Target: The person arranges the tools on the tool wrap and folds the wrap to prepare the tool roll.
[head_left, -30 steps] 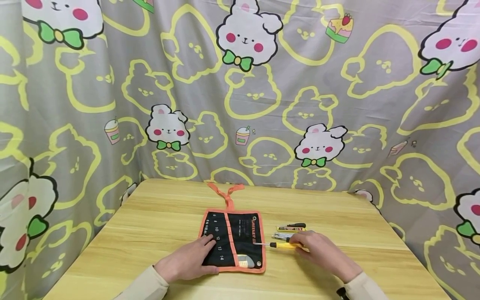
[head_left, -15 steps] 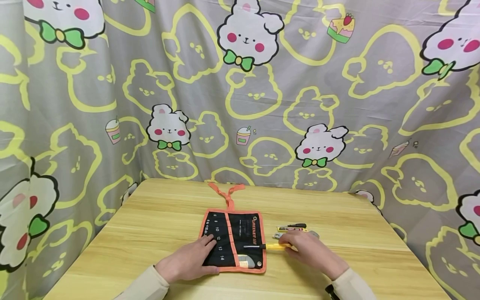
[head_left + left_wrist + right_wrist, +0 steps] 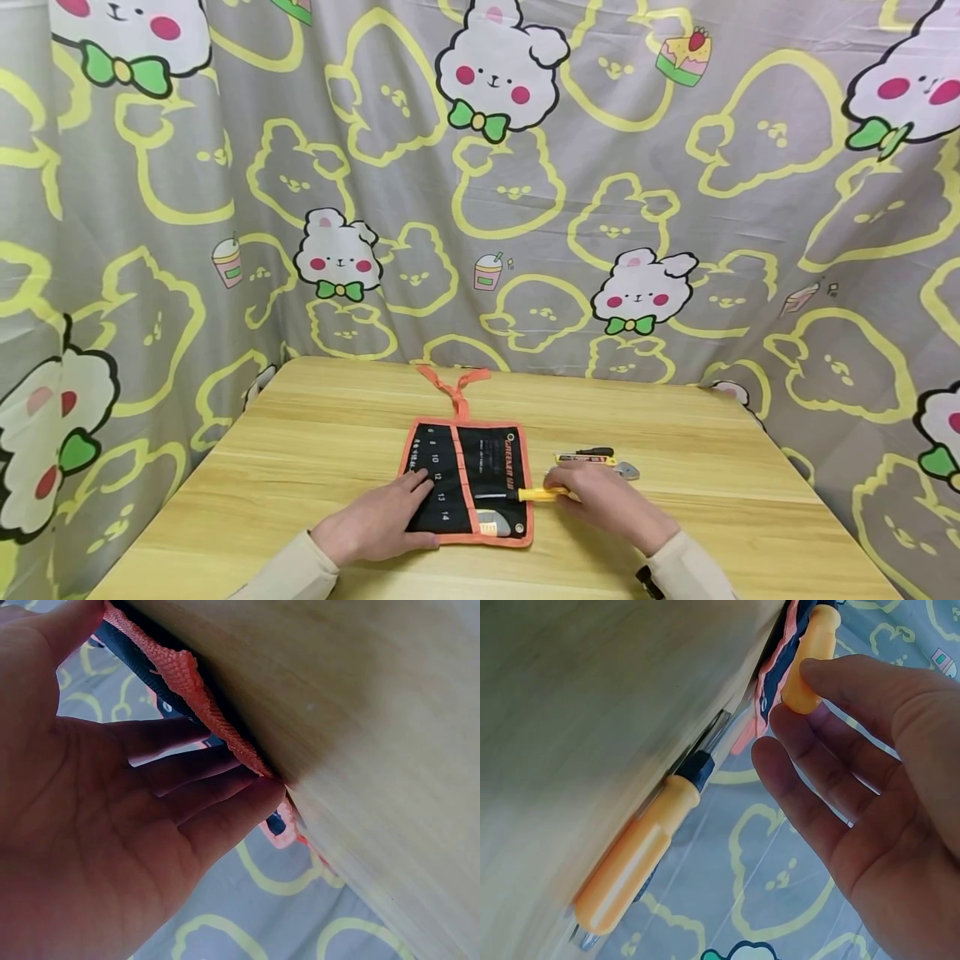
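Wooden table (image 3: pixel 315 467), cartoon curtain (image 3: pixel 225 167) round it on three sides. Tool roll (image 3: pixel 467 483) lies flat at centre, black with orange trim, tie strap pointing away from me.

Change over the last second: the yellow-handled screwdriver (image 3: pixel 525 494) was out to the right of the roll with its tip just at the edge; now its shaft is over the roll's right panel and only the handle sticks out past the trim. I read that as the tool going into a pocket, not yet seated.

Right hand (image 3: pixel 600 496) has moved left with it. In the wrist view, thumb and fingertips (image 3: pixel 840 679) pinch the handle end, other fingers loosely extended.

Left hand (image 3: pixel 378 521) hasn't shifted: palm down, fingers straight and together, pressing the roll's left panel flat.

A second screwdriver (image 3: pixel 641 851) and a few more small tools (image 3: pixel 588 456) lie on the table just right of the roll, untouched.
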A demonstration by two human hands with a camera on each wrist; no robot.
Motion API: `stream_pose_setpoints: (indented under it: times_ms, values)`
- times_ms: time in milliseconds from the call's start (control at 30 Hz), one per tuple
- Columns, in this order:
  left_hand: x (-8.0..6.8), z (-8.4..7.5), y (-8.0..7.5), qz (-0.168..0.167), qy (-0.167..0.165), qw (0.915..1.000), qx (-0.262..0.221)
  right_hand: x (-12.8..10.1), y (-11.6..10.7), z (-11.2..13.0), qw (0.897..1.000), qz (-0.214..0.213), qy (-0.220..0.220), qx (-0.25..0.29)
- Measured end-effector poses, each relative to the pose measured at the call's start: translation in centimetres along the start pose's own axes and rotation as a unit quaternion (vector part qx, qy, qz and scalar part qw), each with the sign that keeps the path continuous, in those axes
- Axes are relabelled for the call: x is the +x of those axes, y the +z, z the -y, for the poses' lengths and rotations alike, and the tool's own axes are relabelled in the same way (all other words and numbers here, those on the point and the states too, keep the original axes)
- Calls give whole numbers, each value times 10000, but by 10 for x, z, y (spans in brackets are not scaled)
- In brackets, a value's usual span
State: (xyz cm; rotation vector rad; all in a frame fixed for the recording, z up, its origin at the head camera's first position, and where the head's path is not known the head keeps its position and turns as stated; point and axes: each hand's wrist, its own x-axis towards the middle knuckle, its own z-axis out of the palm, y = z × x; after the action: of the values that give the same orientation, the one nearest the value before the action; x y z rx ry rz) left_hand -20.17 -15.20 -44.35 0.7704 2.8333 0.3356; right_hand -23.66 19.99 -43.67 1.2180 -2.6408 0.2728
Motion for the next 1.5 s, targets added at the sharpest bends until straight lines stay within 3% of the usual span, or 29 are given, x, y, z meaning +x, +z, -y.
stream_pose_setpoints:
  times_ms: [767, 1500]
  values:
    - [1, 2, 3, -21, 38, 10000, 45, 13, 8, 11, 9988, 404, 209, 161]
    - [1, 2, 1, 36, 5, 10000, 56, 26, 14, 20, 9935, 832, 350, 696]
